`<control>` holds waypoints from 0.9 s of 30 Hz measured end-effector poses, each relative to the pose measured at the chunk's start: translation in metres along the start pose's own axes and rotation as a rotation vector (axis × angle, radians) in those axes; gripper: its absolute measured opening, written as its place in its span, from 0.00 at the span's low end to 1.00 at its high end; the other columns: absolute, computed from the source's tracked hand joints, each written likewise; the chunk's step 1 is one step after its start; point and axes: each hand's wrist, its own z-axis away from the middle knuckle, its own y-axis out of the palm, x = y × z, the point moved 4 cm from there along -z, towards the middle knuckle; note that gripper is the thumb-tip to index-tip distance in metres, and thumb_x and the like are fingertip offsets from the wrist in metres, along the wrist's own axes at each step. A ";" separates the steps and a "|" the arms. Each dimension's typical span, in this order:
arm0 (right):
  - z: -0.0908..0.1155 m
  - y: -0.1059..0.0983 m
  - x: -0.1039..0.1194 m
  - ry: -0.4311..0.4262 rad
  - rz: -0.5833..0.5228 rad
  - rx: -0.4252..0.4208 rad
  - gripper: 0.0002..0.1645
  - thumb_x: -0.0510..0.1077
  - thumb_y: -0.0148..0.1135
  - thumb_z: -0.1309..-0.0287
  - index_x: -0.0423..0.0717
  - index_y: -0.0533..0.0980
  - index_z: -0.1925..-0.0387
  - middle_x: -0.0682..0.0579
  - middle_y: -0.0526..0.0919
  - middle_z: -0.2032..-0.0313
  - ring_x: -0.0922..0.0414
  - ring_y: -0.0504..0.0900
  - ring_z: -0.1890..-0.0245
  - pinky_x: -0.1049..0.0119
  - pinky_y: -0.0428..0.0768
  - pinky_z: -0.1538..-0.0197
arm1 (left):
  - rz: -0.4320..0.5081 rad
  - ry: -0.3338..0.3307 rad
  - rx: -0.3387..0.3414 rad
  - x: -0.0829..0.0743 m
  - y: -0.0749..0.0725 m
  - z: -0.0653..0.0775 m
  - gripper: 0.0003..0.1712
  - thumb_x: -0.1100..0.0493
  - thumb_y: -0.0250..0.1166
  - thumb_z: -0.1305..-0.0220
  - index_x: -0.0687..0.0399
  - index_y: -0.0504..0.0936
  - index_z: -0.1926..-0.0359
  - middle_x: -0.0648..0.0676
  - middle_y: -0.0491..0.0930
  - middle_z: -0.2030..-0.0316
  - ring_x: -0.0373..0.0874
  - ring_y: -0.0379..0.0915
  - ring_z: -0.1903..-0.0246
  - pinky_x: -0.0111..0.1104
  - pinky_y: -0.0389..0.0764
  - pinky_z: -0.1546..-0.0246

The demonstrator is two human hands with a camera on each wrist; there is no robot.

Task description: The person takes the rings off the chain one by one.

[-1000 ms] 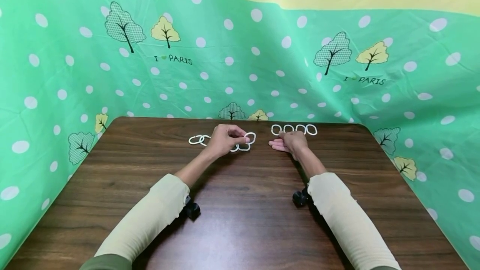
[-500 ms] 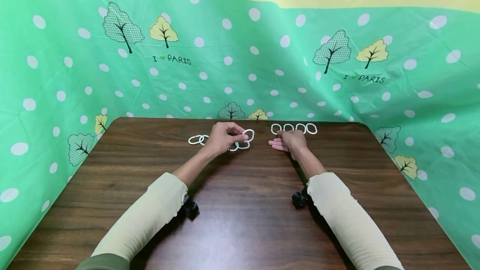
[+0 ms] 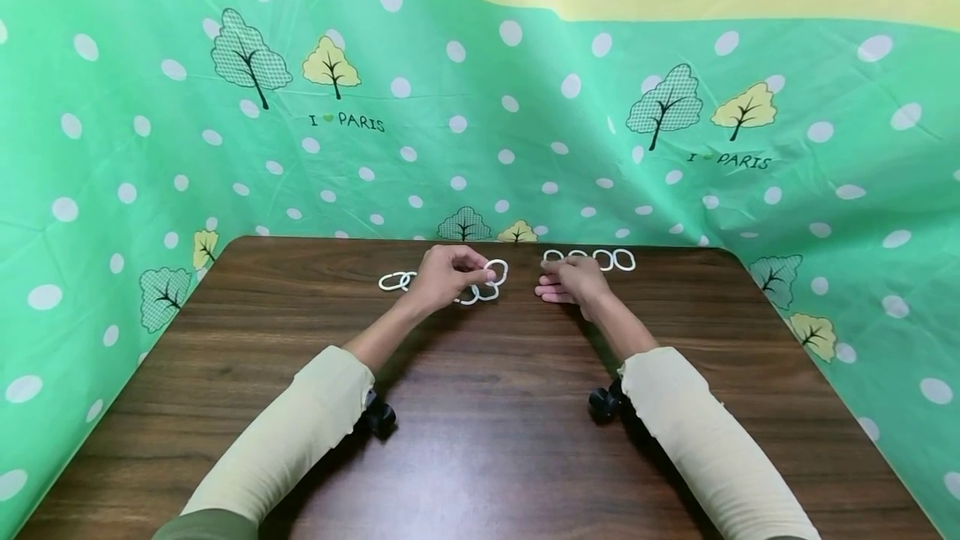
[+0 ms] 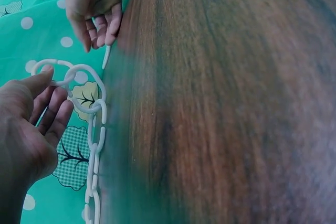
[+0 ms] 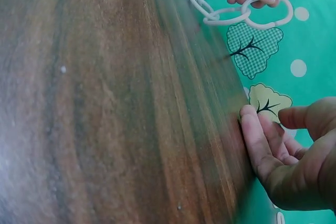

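A wood-grained surface point(image 3: 480, 440) stretched away from the person, and everything being handled lay along its far edge. Left of that edge's middle, a white chain point(image 4: 95, 148) ran from the direction of the far left corner toward the centre; its links were already joined, though the left hand hid some from above, so a sure count was not possible. On the other side of the middle, toward the far right corner, four loose links point(image 3: 612, 260) lay in a row just in from the far edge, the leftmost two partly covered by fingers. Judging by this layout, the linking looked partway along: the chain was the finished share, and the row was what remained unjoined. Both hands reached forward from the near edge, well apart from each other. The left hand point(image 3: 447, 276) pinched the chain between thumb and fingers, its lower fingers loosely bent. The right hand point(image 3: 577, 282) pointed its fingers leftward over the near side of the row, thumb parted from them, with nothing visible in its hold; whether a fingertip touched a link could not be told. The smallest piece in play, the chain's end link point(image 5: 290, 11), was held up clear of the surface by the left hand, the next link slanting down from it.
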 end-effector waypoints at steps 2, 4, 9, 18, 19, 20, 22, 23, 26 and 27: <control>0.000 0.001 0.001 -0.019 0.034 0.029 0.27 0.47 0.61 0.14 0.29 0.73 0.29 0.50 0.90 0.62 0.61 0.94 0.68 0.66 0.93 0.57 | -0.001 0.000 -0.001 0.000 0.000 0.000 0.11 0.60 0.83 0.33 0.61 0.95 0.54 0.57 0.95 0.61 0.34 0.84 0.66 0.27 0.83 0.60; 0.000 0.003 0.002 -0.034 0.064 0.050 0.28 0.47 0.62 0.14 0.29 0.74 0.29 0.50 0.90 0.62 0.62 0.94 0.67 0.67 0.93 0.57 | -0.001 -0.001 -0.004 0.000 0.000 0.000 0.11 0.59 0.83 0.33 0.61 0.95 0.54 0.58 0.95 0.61 0.34 0.84 0.66 0.27 0.83 0.60; 0.000 0.007 0.004 -0.061 0.099 0.090 0.25 0.48 0.65 0.16 0.32 0.77 0.32 0.51 0.92 0.61 0.62 0.93 0.66 0.67 0.93 0.58 | 0.001 -0.008 -0.010 0.002 0.000 0.000 0.11 0.59 0.83 0.33 0.60 0.95 0.54 0.57 0.95 0.61 0.35 0.84 0.65 0.27 0.83 0.60; 0.000 0.013 0.009 -0.129 0.124 0.114 0.22 0.48 0.71 0.20 0.33 0.82 0.40 0.49 0.93 0.59 0.60 0.94 0.64 0.65 0.93 0.58 | 0.003 -0.014 -0.008 0.000 0.001 0.000 0.10 0.60 0.82 0.32 0.60 0.95 0.54 0.57 0.95 0.61 0.36 0.85 0.65 0.27 0.83 0.61; 0.001 0.014 0.011 -0.147 0.135 0.118 0.23 0.49 0.72 0.20 0.32 0.82 0.40 0.48 0.93 0.58 0.60 0.94 0.64 0.64 0.93 0.57 | 0.001 -0.014 -0.009 0.000 0.001 0.000 0.10 0.60 0.82 0.32 0.60 0.95 0.54 0.57 0.95 0.60 0.36 0.84 0.65 0.27 0.83 0.61; 0.001 0.014 0.012 -0.164 0.148 0.122 0.24 0.49 0.72 0.21 0.32 0.82 0.40 0.46 0.93 0.57 0.59 0.94 0.63 0.64 0.93 0.56 | 0.000 -0.013 -0.009 0.000 0.001 0.000 0.09 0.60 0.82 0.32 0.60 0.95 0.54 0.58 0.95 0.60 0.36 0.84 0.65 0.27 0.83 0.61; 0.001 0.016 0.015 -0.194 0.174 0.131 0.26 0.50 0.72 0.21 0.31 0.82 0.39 0.42 0.94 0.53 0.58 0.94 0.60 0.63 0.93 0.55 | -0.005 -0.010 -0.008 0.000 0.001 -0.001 0.10 0.60 0.82 0.31 0.60 0.95 0.54 0.58 0.95 0.60 0.35 0.84 0.65 0.27 0.83 0.61; 0.002 0.017 0.017 -0.209 0.187 0.139 0.28 0.51 0.72 0.21 0.31 0.82 0.38 0.39 0.94 0.51 0.56 0.94 0.59 0.62 0.93 0.54 | -0.007 -0.007 -0.008 0.000 0.001 -0.001 0.10 0.59 0.82 0.32 0.60 0.95 0.54 0.58 0.95 0.60 0.35 0.84 0.65 0.27 0.83 0.60; 0.003 0.022 0.022 -0.234 0.207 0.168 0.27 0.51 0.72 0.21 0.32 0.83 0.36 0.37 0.93 0.45 0.51 0.95 0.52 0.59 0.93 0.49 | -0.010 -0.002 -0.005 0.001 0.001 -0.002 0.11 0.58 0.83 0.32 0.60 0.95 0.54 0.58 0.96 0.60 0.34 0.84 0.65 0.27 0.83 0.60; 0.004 0.024 0.024 -0.241 0.206 0.179 0.27 0.51 0.72 0.21 0.33 0.84 0.36 0.38 0.93 0.44 0.49 0.94 0.51 0.57 0.93 0.48 | -0.011 0.000 -0.005 0.001 0.001 -0.002 0.11 0.58 0.83 0.32 0.60 0.95 0.54 0.58 0.96 0.60 0.34 0.84 0.65 0.27 0.83 0.60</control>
